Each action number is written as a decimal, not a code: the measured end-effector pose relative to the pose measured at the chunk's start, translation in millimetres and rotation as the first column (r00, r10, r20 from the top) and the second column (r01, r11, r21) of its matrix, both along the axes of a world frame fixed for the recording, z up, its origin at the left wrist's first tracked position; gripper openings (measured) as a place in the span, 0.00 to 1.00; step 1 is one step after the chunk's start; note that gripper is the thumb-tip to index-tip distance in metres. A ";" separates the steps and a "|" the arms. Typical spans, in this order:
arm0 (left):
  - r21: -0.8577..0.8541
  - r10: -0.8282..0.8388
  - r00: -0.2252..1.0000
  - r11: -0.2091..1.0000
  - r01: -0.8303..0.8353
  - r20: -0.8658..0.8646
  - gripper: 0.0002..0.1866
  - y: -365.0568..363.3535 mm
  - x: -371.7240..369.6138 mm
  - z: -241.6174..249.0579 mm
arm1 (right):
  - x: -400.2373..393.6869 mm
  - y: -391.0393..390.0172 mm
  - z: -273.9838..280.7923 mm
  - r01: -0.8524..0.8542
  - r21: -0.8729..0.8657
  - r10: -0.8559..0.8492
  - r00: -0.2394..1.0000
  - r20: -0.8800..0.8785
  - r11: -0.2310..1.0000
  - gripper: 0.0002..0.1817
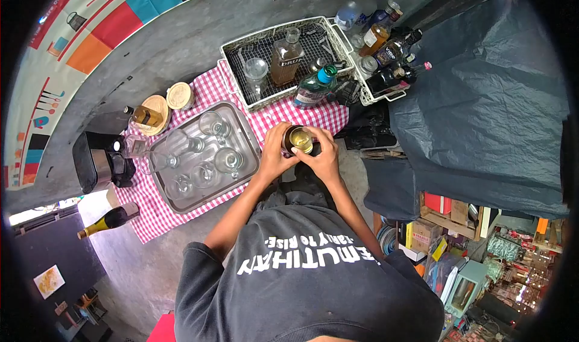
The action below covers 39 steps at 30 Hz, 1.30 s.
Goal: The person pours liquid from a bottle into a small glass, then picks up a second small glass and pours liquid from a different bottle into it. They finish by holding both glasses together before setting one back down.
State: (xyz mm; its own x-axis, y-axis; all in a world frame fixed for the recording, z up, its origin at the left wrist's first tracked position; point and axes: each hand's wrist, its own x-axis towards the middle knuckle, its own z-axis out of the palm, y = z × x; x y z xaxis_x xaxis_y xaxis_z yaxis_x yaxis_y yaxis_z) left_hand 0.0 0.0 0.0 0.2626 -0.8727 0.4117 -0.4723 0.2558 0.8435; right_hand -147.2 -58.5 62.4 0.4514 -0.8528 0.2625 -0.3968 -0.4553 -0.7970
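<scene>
Both my hands are closed around a small metal cup with yellowish liquid inside, held just at the near edge of the red checked cloth. My left hand wraps its left side and my right hand wraps its right side. Just left of the hands lies a steel tray carrying several empty glasses. A green bottle with a blue cap stands right behind the cup.
A white wire basket holds a square amber bottle and a glass. Several liquor bottles stand at the back right. Wooden lids, a black machine and a lying wine bottle sit left. Dark tarpaulin covers the right.
</scene>
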 end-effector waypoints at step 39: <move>0.043 -0.047 0.999 0.998 0.047 -0.006 0.45 11.7 4.8 -5.3 | 7.7 11.4 -0.1 0.001 -0.011 -0.003 0.987 -0.160 1.000 0.32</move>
State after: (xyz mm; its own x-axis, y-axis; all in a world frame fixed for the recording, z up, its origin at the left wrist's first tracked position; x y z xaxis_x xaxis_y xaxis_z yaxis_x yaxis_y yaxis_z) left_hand 4.8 11.7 -5.3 0.2229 -0.9011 0.3718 -0.4560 0.2407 0.8568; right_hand -139.6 -47.0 62.3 0.4868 -0.8512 0.1963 -0.5197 -0.4628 -0.7181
